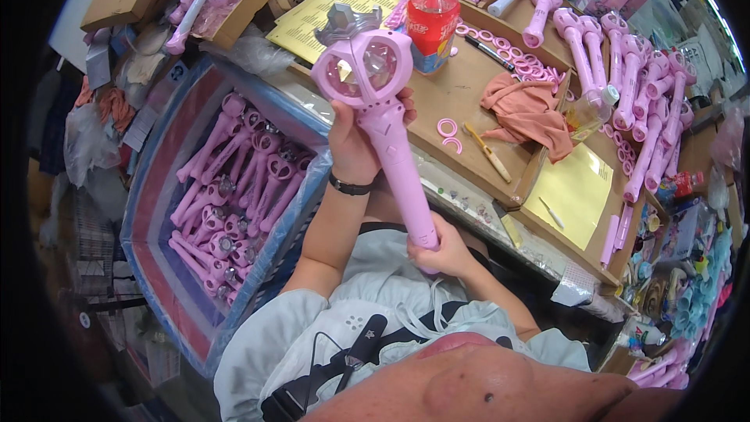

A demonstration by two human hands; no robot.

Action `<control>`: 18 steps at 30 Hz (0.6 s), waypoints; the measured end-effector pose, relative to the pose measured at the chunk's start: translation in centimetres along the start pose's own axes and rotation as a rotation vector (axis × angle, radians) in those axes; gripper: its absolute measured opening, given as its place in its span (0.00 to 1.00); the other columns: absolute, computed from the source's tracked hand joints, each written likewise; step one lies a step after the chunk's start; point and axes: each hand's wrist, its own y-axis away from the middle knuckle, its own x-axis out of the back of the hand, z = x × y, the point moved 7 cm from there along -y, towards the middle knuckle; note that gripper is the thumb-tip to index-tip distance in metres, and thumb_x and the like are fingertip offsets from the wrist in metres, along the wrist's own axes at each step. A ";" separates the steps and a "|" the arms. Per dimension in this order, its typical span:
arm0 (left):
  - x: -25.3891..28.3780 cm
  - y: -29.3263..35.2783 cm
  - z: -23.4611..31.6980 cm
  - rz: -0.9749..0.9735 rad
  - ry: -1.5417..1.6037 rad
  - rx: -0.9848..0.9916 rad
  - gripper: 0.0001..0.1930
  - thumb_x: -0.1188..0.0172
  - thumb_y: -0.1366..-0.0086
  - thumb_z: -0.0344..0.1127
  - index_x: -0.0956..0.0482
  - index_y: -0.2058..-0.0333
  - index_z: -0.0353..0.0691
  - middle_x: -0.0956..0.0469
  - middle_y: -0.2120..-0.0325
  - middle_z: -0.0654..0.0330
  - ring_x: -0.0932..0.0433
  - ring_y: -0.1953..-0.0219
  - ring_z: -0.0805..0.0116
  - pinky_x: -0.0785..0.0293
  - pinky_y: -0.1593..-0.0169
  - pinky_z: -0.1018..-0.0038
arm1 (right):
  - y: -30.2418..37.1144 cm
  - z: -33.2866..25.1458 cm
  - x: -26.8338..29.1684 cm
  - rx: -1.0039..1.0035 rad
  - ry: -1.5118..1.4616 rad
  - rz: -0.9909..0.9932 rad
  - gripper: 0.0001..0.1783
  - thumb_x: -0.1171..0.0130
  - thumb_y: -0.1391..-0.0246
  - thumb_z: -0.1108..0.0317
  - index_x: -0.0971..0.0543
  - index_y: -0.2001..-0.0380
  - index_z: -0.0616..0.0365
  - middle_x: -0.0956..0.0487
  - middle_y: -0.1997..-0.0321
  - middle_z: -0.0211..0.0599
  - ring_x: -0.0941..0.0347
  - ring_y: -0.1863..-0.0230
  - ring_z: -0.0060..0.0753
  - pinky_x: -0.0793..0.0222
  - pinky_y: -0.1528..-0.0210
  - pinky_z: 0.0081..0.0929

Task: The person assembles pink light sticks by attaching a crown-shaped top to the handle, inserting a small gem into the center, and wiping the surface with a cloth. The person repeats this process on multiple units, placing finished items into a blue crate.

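Note:
A pink toy wand [400, 158] lies slantwise in front of me, held in both hands. Its round head has clear windows, with a grey crown-shaped piece [348, 22] at the top. My left hand [353, 141] is closed around the neck just under the head, with fingertips showing on the far side. Around the lower end of the handle, my right hand [447, 250] is closed too. Loose pink rings [447, 128] lie on the cardboard-covered bench past the wand.
On my left stands a lined bin [156, 187] holding several pink wands. A red-labelled bottle [432, 23], an orange cloth [527, 113], a yellow-handled brush [488, 154] and yellow paper [574, 191] sit on the bench. More wand bodies [625, 94] are piled at the right.

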 end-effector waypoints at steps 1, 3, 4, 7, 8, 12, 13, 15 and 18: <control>0.2 0.1 -0.3 0.021 0.018 0.022 0.46 0.51 0.47 0.71 0.38 0.45 0.32 0.29 0.54 0.45 0.24 0.59 0.59 0.27 0.53 0.61 | 0.1 -0.1 0.3 0.026 0.016 0.003 0.28 0.39 0.58 0.74 0.35 0.51 0.62 0.25 0.69 0.31 0.28 0.69 0.19 0.30 0.65 0.21; -0.2 1.0 -1.9 -0.033 -0.096 0.098 0.42 0.48 0.45 0.67 0.39 0.45 0.35 0.29 0.52 0.47 0.24 0.60 0.59 0.26 0.54 0.62 | 0.3 0.2 1.1 0.025 0.087 0.068 0.25 0.39 0.58 0.74 0.34 0.53 0.62 0.25 0.71 0.31 0.28 0.70 0.21 0.30 0.67 0.22; -0.3 1.8 -2.6 -0.041 -0.168 0.120 0.36 0.45 0.43 0.59 0.38 0.46 0.36 0.29 0.53 0.48 0.24 0.61 0.61 0.25 0.56 0.63 | 0.4 0.5 1.3 0.015 0.105 0.095 0.25 0.40 0.58 0.74 0.34 0.54 0.62 0.26 0.71 0.32 0.27 0.70 0.21 0.30 0.66 0.22; -0.2 3.5 -4.7 -0.005 -0.224 0.229 0.26 0.43 0.41 0.41 0.39 0.48 0.37 0.29 0.54 0.49 0.25 0.66 0.64 0.26 0.60 0.67 | 0.6 1.5 1.3 0.009 0.023 0.127 0.24 0.39 0.58 0.72 0.32 0.55 0.60 0.25 0.70 0.30 0.28 0.70 0.21 0.31 0.65 0.22; -0.1 3.9 -5.3 0.026 -0.212 0.273 0.24 0.44 0.42 0.35 0.40 0.48 0.37 0.29 0.55 0.49 0.25 0.67 0.66 0.26 0.61 0.68 | 0.8 1.9 1.4 -0.008 -0.025 0.147 0.24 0.38 0.59 0.71 0.31 0.55 0.60 0.25 0.69 0.29 0.29 0.69 0.20 0.32 0.64 0.22; -0.4 4.2 -5.9 0.020 -0.171 0.292 0.25 0.47 0.44 0.27 0.42 0.47 0.39 0.30 0.58 0.51 0.26 0.68 0.66 0.27 0.64 0.68 | 1.3 3.0 0.9 -0.042 -0.237 0.073 0.26 0.39 0.58 0.72 0.32 0.53 0.59 0.27 0.68 0.27 0.30 0.69 0.18 0.32 0.65 0.20; -0.4 4.3 -6.0 0.019 -0.159 0.293 0.25 0.47 0.44 0.27 0.42 0.47 0.39 0.30 0.58 0.51 0.26 0.68 0.65 0.28 0.64 0.68 | 1.3 3.2 0.9 -0.050 -0.265 0.060 0.26 0.39 0.58 0.72 0.33 0.53 0.59 0.27 0.68 0.27 0.31 0.69 0.17 0.33 0.66 0.20; -0.5 4.4 -6.0 0.005 -0.149 0.300 0.25 0.46 0.44 0.26 0.42 0.47 0.39 0.30 0.57 0.51 0.26 0.67 0.65 0.28 0.64 0.68 | 1.4 3.3 0.8 -0.043 -0.286 0.037 0.26 0.39 0.58 0.73 0.33 0.52 0.59 0.27 0.68 0.27 0.31 0.69 0.17 0.33 0.65 0.20; -0.6 4.5 -6.2 -0.038 -0.140 0.313 0.26 0.46 0.44 0.26 0.42 0.47 0.39 0.32 0.56 0.51 0.27 0.67 0.64 0.28 0.64 0.68 | 1.3 3.2 0.7 -0.014 -0.279 0.023 0.26 0.38 0.58 0.73 0.33 0.52 0.59 0.27 0.69 0.27 0.30 0.69 0.17 0.32 0.65 0.20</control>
